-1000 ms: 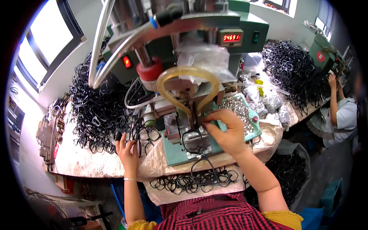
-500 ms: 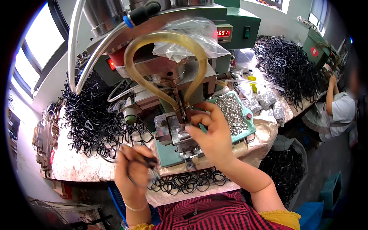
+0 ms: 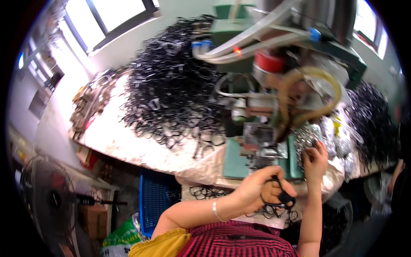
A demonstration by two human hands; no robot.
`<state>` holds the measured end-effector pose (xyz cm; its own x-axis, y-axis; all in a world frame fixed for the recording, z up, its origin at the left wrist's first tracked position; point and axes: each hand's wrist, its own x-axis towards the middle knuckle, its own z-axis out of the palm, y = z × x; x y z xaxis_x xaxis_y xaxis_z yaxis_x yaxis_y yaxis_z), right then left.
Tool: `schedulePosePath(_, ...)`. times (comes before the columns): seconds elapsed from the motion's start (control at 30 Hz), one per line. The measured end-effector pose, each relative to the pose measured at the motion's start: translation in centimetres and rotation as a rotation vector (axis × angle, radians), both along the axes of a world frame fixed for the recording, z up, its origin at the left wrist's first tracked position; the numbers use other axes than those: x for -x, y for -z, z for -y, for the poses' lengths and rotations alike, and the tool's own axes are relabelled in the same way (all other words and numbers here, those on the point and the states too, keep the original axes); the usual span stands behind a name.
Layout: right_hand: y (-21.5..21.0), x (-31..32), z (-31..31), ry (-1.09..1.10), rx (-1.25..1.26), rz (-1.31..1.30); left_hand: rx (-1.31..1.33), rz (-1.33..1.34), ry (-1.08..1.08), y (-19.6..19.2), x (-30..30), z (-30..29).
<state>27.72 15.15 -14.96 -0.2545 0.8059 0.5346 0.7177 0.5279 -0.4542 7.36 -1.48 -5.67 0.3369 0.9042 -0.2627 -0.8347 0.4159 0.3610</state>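
The teal tray (image 3: 293,157), beside the right front corner of the machine (image 3: 267,147) on the surface (image 3: 128,147), holds a heap of small metal pieces (image 3: 304,138). A blue basket (image 3: 159,201) stands below the surface's front edge; its contents are hard to make out. Compared with 0.5 s ago, the view has swung left, the right hand (image 3: 315,160) has gone from the machine to the tray, and the left hand (image 3: 269,186) has crossed rightward. The left fingers grip 1 black loop (image 3: 282,198) near the surface's front edge, its long axis slanting, blunt end toward the right. The right fingers bend over the pieces; whether they pinch any, I cannot tell.
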Motion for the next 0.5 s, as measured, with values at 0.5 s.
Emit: schedulePosePath(0.5, -1.3, 0.9, 0.3, 0.0, 0.192, -0.53, -0.167, -2.357, -1.135, 0.4, 22.7, 9.5)
